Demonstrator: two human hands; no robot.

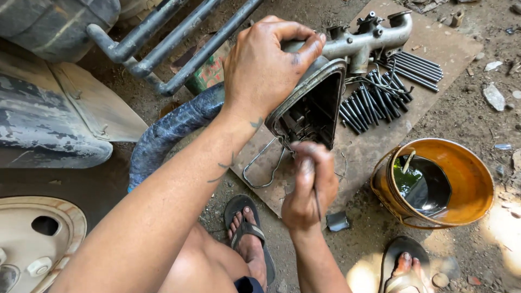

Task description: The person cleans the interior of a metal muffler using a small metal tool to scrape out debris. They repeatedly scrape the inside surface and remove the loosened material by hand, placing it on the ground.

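1. The left hand (pixel 259 68) grips the top of a dark metal housing (pixel 315 106), fingers curled over its upper rim and thumb behind, tilting it so the open side faces the camera.
2. The housing is held above a board (pixel 380 146) on the dirt ground, at the centre of the view.
3. The right hand (pixel 310 187) is closed in a fist round a thin tool (pixel 316 201), possibly a brush or rod; its tip, at the housing's lower opening, is hidden.
4. A wire clip (pixel 260 171) hangs from the housing's lower edge.
5. On the board behind lie a grey manifold (pixel 374 38) and a pile of dark rods (pixel 380 92).
6. An orange bucket (pixel 467 179) holding dark liquid stands to the right, near the board.
7. Two sandalled feet show at the bottom; a wheel (pixel 32 239) is at lower left.
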